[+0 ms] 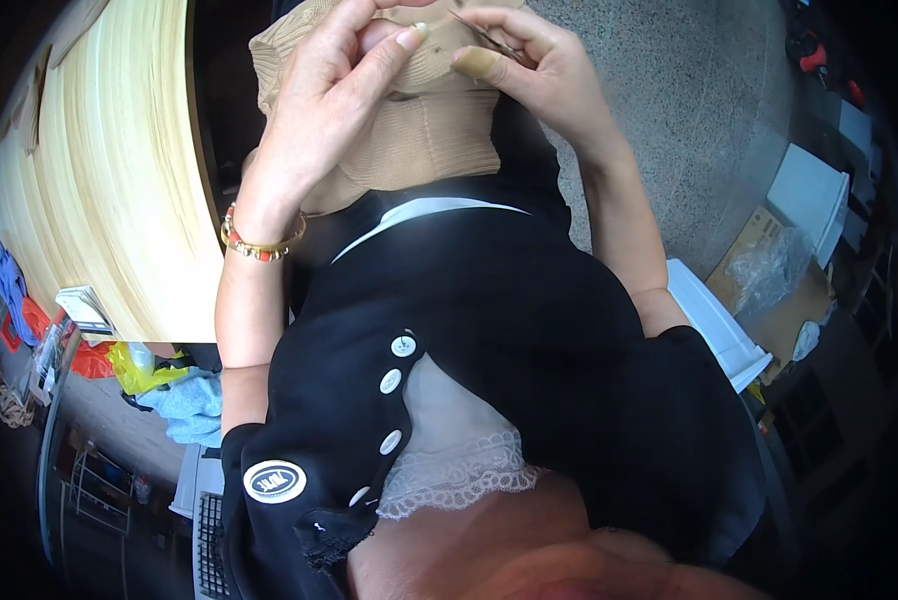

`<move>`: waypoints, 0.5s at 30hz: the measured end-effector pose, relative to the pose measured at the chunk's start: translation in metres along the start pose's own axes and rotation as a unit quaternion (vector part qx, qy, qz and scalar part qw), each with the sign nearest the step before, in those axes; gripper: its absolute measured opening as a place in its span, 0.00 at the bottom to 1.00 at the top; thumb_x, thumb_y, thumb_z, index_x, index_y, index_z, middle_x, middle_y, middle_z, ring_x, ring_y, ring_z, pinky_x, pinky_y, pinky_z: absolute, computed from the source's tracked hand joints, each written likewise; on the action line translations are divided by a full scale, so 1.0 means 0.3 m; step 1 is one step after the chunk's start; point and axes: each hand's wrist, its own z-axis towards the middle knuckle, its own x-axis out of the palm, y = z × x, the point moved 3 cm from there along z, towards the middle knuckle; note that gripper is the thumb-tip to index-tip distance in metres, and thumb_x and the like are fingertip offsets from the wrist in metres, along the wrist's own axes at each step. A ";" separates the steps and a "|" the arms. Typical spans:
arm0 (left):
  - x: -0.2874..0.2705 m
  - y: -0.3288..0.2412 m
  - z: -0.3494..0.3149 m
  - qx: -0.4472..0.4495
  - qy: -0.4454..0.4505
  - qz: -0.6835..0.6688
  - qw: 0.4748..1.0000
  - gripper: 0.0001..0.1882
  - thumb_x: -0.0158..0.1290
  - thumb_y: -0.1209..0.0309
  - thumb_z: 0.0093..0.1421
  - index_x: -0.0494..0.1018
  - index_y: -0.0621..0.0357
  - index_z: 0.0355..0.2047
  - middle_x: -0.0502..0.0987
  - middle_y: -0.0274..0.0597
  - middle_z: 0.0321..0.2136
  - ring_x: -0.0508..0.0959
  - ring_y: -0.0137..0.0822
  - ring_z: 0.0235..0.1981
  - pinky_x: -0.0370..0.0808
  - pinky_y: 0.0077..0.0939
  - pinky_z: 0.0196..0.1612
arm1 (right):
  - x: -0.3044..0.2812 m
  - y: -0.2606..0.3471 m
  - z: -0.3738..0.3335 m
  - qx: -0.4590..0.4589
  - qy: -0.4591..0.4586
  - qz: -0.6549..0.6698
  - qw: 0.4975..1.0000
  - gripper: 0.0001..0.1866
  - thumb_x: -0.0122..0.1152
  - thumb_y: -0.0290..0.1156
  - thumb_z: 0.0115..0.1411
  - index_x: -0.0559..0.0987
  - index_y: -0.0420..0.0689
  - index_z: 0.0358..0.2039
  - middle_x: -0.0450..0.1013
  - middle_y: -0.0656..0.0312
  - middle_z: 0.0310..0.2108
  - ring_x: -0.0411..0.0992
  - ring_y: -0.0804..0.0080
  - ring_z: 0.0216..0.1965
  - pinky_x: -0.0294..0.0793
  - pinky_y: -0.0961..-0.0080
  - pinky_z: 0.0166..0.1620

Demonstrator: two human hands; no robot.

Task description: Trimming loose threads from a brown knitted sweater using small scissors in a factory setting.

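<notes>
A tan ribbed knit garment [424, 135] lies bunched across my lap and runs up to the top edge of the view. My left hand [334, 85], with a gold and red bracelet at its wrist, closes thumb to fingers on the upper part of the knit. Some of its fingertips are cut off by the frame. Opposite it, my right hand [549, 75] is curled round a thin dark metal tool [497, 40], mostly hidden by the fingers; its exact kind is unclear. A tan wrap covers that thumb. The two hands are apart, with knit between them.
A pale wood-grain table [119, 170] stands close on my left. Bags and a light blue cloth [191, 405] lie below its edge. To my right are a speckled floor [689, 110], a white bin [719, 325], cardboard and clear plastic wrap [769, 265].
</notes>
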 end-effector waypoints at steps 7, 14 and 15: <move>-0.021 -0.019 -0.001 0.007 0.009 0.305 0.952 0.16 0.59 0.68 0.64 0.78 0.60 0.50 0.77 0.33 0.33 0.76 0.22 0.34 0.73 0.18 0.38 | -0.094 -0.056 0.041 -0.278 0.078 0.135 0.948 0.05 0.66 0.23 0.61 0.78 0.39 0.35 0.71 0.71 0.29 0.66 0.88 0.28 0.65 0.88 0.31; -0.079 -0.040 -0.038 -0.047 0.013 0.013 0.999 0.16 0.57 0.68 0.65 0.78 0.63 0.50 0.80 0.31 0.35 0.76 0.19 0.35 0.72 0.15 0.41 | -0.180 0.128 -0.020 -0.065 -0.169 0.077 0.980 0.08 0.64 0.33 0.63 0.76 0.43 0.35 0.67 0.75 0.21 0.57 0.92 0.17 0.50 0.89 0.20; -0.063 -0.073 -0.051 -0.037 0.022 -0.039 0.998 0.17 0.57 0.68 0.66 0.77 0.63 0.52 0.80 0.32 0.36 0.77 0.19 0.36 0.72 0.14 0.41 | -0.182 0.132 -0.008 -0.065 -0.159 0.070 0.983 0.08 0.63 0.34 0.64 0.77 0.43 0.36 0.68 0.76 0.21 0.57 0.92 0.18 0.51 0.89 0.21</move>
